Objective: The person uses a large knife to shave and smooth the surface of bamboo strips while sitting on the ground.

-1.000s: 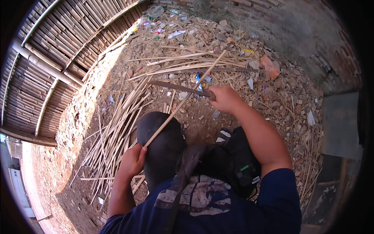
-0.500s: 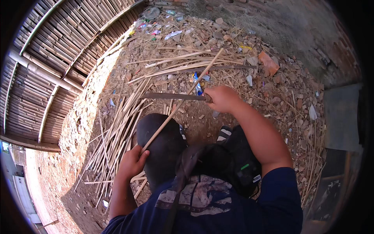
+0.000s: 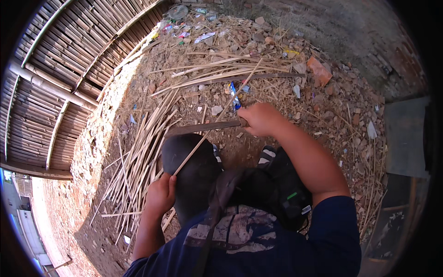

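Observation:
Between the thumb and fingers of my left hand (image 3: 160,196), beside my dark-clad left knee, is the near end of a long, thin bamboo strip (image 3: 191,154). It slants up and away to the right, crossing over my knee. My right hand (image 3: 262,119) is closed round the handle of a long, dark-bladed machete (image 3: 191,129). Its blade points left and crosses the strip just beyond my knee, against it or very close; I cannot tell which. The far end of the strip is free, over the ground ahead.
A heap of split bamboo strips (image 3: 138,157) lies left of my knee, with more strips (image 3: 217,71) across the rubble ahead. An orange brick piece (image 3: 318,71) and litter lie farther off. A bamboo slat panel (image 3: 60,92) stands left, a wall (image 3: 332,32) at the back.
The machete has come nearer to me along the strip, and its blade now shows broader. My right hand has shifted slightly left and nearer. My left hand still holds the strip, its thumb now more upright.

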`<state>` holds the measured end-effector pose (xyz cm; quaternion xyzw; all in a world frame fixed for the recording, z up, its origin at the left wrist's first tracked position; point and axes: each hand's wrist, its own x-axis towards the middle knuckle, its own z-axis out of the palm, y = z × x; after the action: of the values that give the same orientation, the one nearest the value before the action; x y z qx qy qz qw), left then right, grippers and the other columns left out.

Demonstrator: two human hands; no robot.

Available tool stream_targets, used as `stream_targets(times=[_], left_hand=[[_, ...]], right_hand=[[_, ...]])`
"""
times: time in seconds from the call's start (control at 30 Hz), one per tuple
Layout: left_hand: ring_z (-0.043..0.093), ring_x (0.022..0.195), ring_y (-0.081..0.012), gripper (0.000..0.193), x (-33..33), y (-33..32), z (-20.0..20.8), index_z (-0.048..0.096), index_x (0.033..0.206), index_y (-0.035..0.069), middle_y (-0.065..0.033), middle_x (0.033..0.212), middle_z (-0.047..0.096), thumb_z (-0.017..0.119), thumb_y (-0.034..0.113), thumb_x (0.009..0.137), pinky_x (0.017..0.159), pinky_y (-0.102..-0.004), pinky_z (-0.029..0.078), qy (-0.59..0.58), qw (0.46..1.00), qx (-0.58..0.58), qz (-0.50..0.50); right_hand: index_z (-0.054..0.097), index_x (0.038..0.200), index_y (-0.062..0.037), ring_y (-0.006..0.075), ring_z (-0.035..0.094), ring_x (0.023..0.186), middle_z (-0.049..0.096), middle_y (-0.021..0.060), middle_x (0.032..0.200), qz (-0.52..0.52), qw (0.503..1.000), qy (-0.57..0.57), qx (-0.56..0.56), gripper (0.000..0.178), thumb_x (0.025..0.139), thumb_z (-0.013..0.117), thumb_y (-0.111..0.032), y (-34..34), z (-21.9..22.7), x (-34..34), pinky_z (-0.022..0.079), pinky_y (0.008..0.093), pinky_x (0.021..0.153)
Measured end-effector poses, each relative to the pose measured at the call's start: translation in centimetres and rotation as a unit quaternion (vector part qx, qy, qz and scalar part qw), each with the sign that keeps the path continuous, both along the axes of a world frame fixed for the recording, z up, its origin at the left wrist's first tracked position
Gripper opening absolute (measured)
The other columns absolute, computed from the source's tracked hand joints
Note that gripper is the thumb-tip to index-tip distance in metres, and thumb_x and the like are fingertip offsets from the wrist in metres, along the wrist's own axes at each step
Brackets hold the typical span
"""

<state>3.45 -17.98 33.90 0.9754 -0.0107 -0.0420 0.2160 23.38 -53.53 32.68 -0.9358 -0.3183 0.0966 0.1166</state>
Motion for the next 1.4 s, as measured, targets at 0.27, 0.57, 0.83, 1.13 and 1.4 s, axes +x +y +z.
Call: stream_targets(times=[0.27,0.57,0.83,1.13,1.4], left_hand=[[0.062,0.071,-0.0502,0.029,0.4,0.0,-0.2,0.053,0.090,0.002,-0.0265,0.073,0.063,0.050,0.026,0.106,0.063,-0.0592,0.044,-0.008,1.000,0.022,-0.010],[0.062,0.071,-0.0505,0.027,-0.1,0.2,-1.3,0.054,0.089,0.004,-0.0258,0.073,0.063,0.053,0.026,0.105,0.063,-0.0602,0.044,-0.030,1.000,0.008,-0.001],[0.062,0.074,-0.0503,0.029,0.7,0.9,-0.4,0.056,0.091,0.003,-0.0267,0.074,0.062,0.052,0.027,0.106,0.065,-0.0575,0.044,0.027,1.000,-0.003,-0.009],[0.061,0.073,-0.0512,0.031,0.7,0.7,-0.3,0.055,0.089,0.002,-0.0270,0.072,0.061,0.051,0.027,0.107,0.064,-0.0571,0.044,0.013,0.999,-0.033,0.001],[0.062,0.072,-0.0514,0.030,0.0,0.2,-1.6,0.055,0.089,0.004,-0.0268,0.073,0.063,0.052,0.028,0.106,0.064,-0.0597,0.044,-0.022,0.999,-0.014,0.019]], right_hand=[[0.068,0.105,-0.0057,0.0421,0.069,0.092,0.071,0.0207,0.094,-0.156,0.978,0.030,0.137,0.036,0.083,0.077,-0.032,-3.4,-3.8,2.9,0.054,0.0511,0.080],[0.068,0.103,-0.0100,0.0392,0.070,0.093,0.072,0.0175,0.094,-0.058,0.994,0.058,0.076,0.029,0.082,0.075,-0.028,-2.0,-2.9,1.6,0.055,0.0518,0.080],[0.069,0.101,-0.0089,0.0392,0.070,0.092,0.072,0.0185,0.094,-0.040,0.999,-0.004,0.027,0.030,0.079,0.075,-0.028,-0.4,-1.5,0.4,0.056,0.0512,0.081],[0.067,0.100,-0.0086,0.0390,0.071,0.089,0.072,0.0159,0.090,-0.090,0.992,0.033,0.086,0.029,0.078,0.075,-0.026,-0.6,-2.3,1.0,0.056,0.0513,0.078],[0.066,0.099,-0.0108,0.0376,0.070,0.091,0.071,0.0171,0.091,-0.112,0.993,0.020,0.036,0.024,0.078,0.072,-0.022,-1.7,-3.1,2.2,0.056,0.0518,0.079]])
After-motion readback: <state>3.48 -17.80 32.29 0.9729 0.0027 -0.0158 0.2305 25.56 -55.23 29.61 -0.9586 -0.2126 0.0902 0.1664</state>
